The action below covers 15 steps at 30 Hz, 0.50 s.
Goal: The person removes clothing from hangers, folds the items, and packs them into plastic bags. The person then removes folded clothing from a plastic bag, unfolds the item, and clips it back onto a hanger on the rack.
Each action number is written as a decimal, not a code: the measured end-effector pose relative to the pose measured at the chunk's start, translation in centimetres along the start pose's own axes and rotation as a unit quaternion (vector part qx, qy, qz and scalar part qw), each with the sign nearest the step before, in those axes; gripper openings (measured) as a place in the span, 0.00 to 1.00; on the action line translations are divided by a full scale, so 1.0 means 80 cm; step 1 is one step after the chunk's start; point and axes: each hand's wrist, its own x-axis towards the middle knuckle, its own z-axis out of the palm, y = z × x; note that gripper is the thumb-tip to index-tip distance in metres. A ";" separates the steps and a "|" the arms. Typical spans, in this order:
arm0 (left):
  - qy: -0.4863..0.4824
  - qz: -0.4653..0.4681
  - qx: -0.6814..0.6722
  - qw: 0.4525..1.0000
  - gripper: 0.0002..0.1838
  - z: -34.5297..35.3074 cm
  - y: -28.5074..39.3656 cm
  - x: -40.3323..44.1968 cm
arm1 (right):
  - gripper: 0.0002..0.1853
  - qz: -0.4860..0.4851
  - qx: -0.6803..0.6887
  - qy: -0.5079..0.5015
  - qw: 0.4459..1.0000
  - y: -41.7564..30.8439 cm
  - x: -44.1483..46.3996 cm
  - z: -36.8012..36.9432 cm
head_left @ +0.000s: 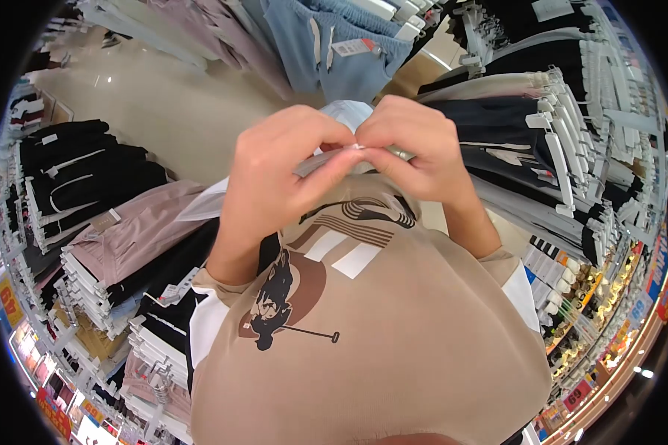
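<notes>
Pinching thin, see-through plastic (346, 115) with left hand (271, 159) and right hand (417, 144) together, tips nearly meeting. Fingers (332, 169) narrow on both sides: thumbs near, index tips curled against them, small whitish bit of edge caught between. Located right at the fingertips, showing pale just beyond them; apparently trailing out left of them too. Probably gripped tip to tip for fine control of a flimsy edge; centred ahead of the shirt (423, 319), likely for a clear look. Pointing away from the body past the fingers, as far as visible. Pinched edge running roughly left to right between the tips; long axis of the whole piece unreadable, mostly hidden behind the knuckles.

Beyond the fingers: blue pants (293, 44) with drawstring and tag (354, 47). Left of the fingers, well apart: black pants (89, 174), and pink pants (137, 230) lower and nearer the body. Right of the fingers: dark pants (490, 122) on white hangers (560, 159). Hung close in rows, presumably for easy flipping through. Farther out, up and left of the fingers: pale, shiny floor (163, 111).
</notes>
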 end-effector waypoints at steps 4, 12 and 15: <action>-0.002 0.040 0.059 0.997 0.07 -0.006 -0.009 0.000 | 0.04 0.004 0.006 0.027 1.000 -0.002 0.003 -0.003; 0.044 -0.035 0.130 0.990 0.06 -0.064 -0.039 -0.042 | 0.03 -0.009 0.031 0.174 0.984 0.000 -0.019 -0.058; 0.040 -0.046 0.134 0.989 0.06 -0.074 -0.052 -0.059 | 0.02 -0.025 0.026 0.206 0.978 -0.001 -0.030 -0.073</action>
